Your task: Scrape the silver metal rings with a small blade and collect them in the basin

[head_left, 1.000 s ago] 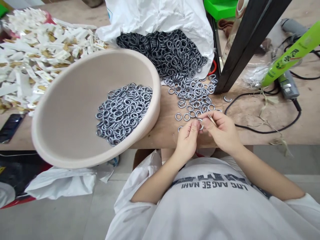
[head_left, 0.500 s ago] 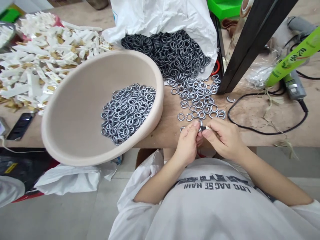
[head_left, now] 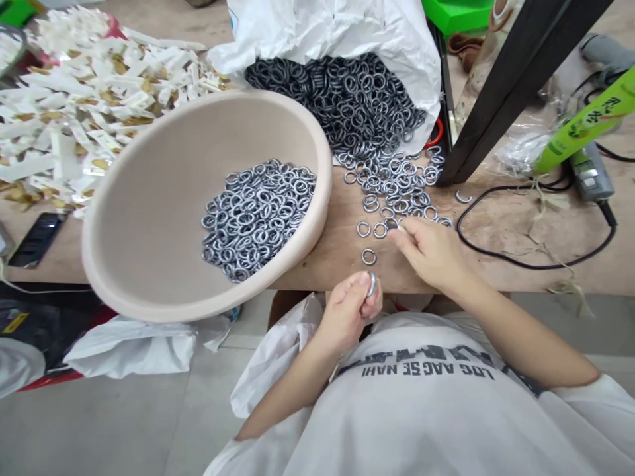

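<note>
My left hand (head_left: 351, 309) is closed near the table's front edge, pinching a metal ring (head_left: 372, 285) between thumb and fingers. My right hand (head_left: 430, 250) rests on the wooden table (head_left: 342, 248), fingertips pinched at a ring (head_left: 391, 225) at the edge of the scattered loose rings (head_left: 397, 185). One single ring (head_left: 368, 256) lies between the two hands. A large beige bowl (head_left: 149, 218), tilted over the table edge, holds a heap of rings (head_left: 258, 215). Behind, a white bag (head_left: 337, 26) spills a dark pile of rings (head_left: 347, 99).
A heap of white and gold tags (head_left: 74, 99) fills the far left. A phone (head_left: 37, 239) lies at the left edge. A black post (head_left: 501, 86), a black cable (head_left: 526, 254), a green tube (head_left: 585, 125) and a grey tool (head_left: 588, 173) stand to the right.
The hands were together working one ring. They have parted: the left drew back toward my body with a ring, the right reached forward to the loose rings.
</note>
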The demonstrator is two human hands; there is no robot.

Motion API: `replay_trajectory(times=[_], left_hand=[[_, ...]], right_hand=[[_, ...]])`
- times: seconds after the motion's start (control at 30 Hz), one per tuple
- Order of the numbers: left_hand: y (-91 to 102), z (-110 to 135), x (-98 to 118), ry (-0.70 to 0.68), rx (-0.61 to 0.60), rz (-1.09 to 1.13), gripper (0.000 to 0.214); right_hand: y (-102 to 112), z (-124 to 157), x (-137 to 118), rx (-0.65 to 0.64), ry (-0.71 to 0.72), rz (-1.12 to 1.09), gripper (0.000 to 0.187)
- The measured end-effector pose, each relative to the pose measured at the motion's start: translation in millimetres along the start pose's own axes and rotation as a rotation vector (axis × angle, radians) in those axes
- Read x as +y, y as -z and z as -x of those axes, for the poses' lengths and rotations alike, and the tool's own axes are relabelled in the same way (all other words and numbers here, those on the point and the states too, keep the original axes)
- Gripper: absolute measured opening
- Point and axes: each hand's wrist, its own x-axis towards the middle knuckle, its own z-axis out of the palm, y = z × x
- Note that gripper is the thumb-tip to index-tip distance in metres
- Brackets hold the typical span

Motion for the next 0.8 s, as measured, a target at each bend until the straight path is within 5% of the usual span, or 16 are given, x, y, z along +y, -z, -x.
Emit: replay_trajectory(times=[0.23, 0.43, 0.6, 0.7, 0.8], left_hand=[[37.0, 8.9, 19.2, -0.172, 0.261, -0.106, 0.028], [31.9, -7.6, 22.1, -0.101, 0.274, -0.034, 0.027], [4.2, -22.9, 15.4, -0.050, 0.219, -0.052, 0.035], [-11.8, -28.5, 12.1, 0.077, 0.015, -0.049, 0.048], [-24.0, -29.9, 9.4, 0.201, -0.136, 0.039, 0.052]], right_hand=[[-22.4, -9.3, -15.2, -0.238, 0.146, 0.171, 0.032], [-19.5, -14.0, -6.5, -0.183, -0.020, 0.088, 0.020], [-7.6, -4.6, 2.5, -0.154, -0.173, -0.582, 0.018], [-8.2, 6.7, 1.7, -0.159, -0.209, -0.972, 0.025], [-11.2, 14.8, 3.2, -0.075, -0.162, -1.058, 0.020]])
